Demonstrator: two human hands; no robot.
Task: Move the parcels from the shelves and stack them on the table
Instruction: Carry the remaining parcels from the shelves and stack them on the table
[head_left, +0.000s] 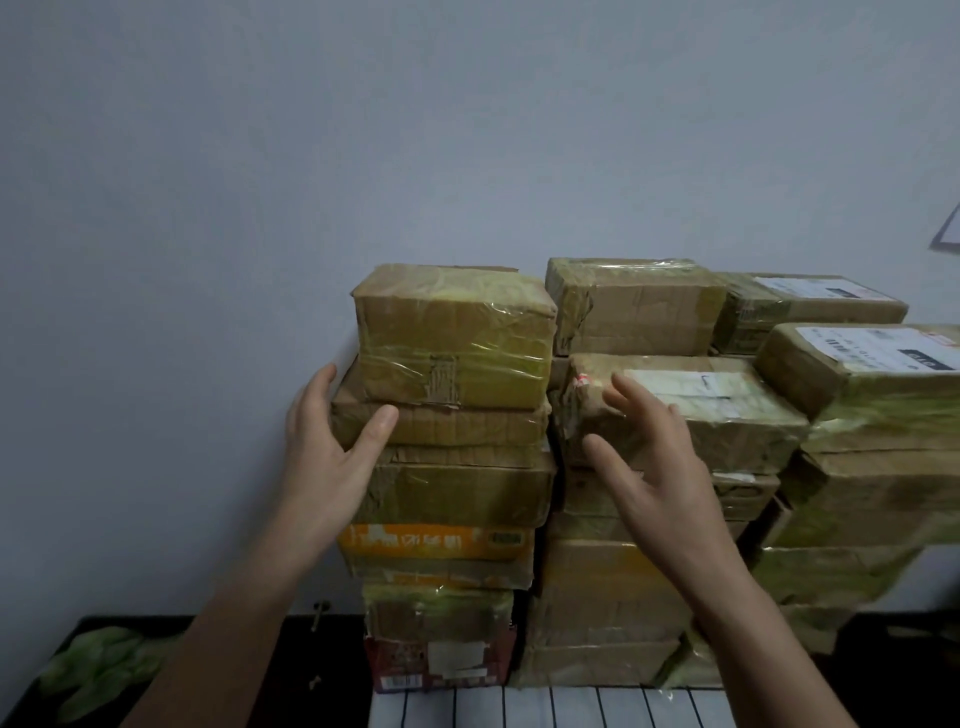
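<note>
Resting against the left end of the second parcel (441, 423) in the left stack on the dark table (249, 670), the left hand (332, 457) is spread, thumb on its front face; the parcel's long axis runs left-right. The right hand (660, 467) hovers open-fingered before the neighbouring stack (675, 410)

There is only one view, from a camera worn on the person's head. It faces forward to a pale wall (363, 130) and looks close at stacks of taped cardboard parcels (452, 338) on a dark table (291, 670), so that both forearms enter from the bottom edge. The top parcels are around the middle height of the picture. The wide lens bends the edges a little.
</note>
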